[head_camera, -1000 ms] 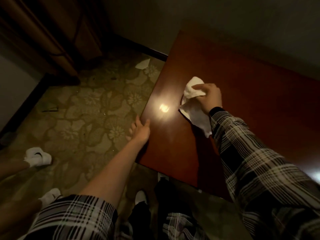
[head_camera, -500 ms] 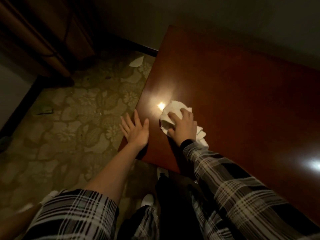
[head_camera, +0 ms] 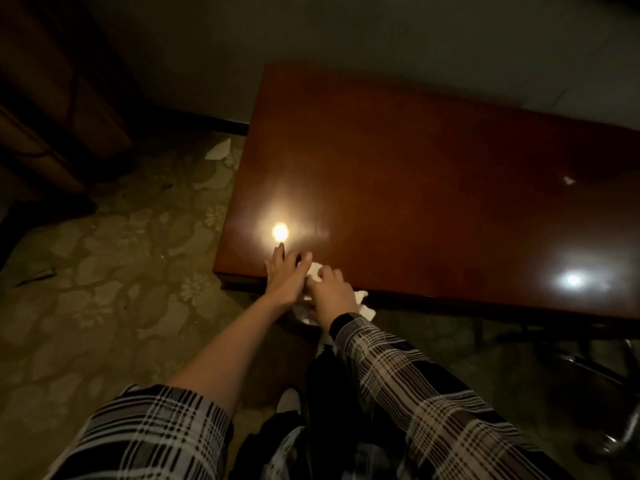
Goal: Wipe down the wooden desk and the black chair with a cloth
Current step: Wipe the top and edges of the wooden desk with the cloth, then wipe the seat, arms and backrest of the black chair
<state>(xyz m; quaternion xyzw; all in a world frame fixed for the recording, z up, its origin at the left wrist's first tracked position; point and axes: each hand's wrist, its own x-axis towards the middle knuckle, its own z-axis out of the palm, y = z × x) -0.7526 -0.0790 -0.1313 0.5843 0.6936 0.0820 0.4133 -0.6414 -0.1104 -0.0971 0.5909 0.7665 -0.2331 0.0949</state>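
Observation:
A glossy reddish wooden desk (head_camera: 433, 188) fills the right half of the head view, against the wall. My left hand (head_camera: 285, 277) lies flat with straight fingers on the desk's near left corner. Right beside it my right hand (head_camera: 330, 291) holds a crumpled white cloth (head_camera: 362, 301) at the desk's front edge; the cloth hangs partly over the edge and is mostly hidden under the hand. The black chair (head_camera: 595, 372) shows only as a dark frame and base under the desk at the lower right.
Patterned carpet (head_camera: 114, 271) covers the floor to the left. A dark wooden cabinet (head_camera: 52, 98) stands at the far left. A scrap of white paper (head_camera: 219, 150) lies on the floor by the wall. A small white speck (head_camera: 568, 180) sits on the desk.
My right hand has drawn the cloth back toward me to the front edge of the desk. My left hand has shifted right and now lies next to it. The camera has pulled back.

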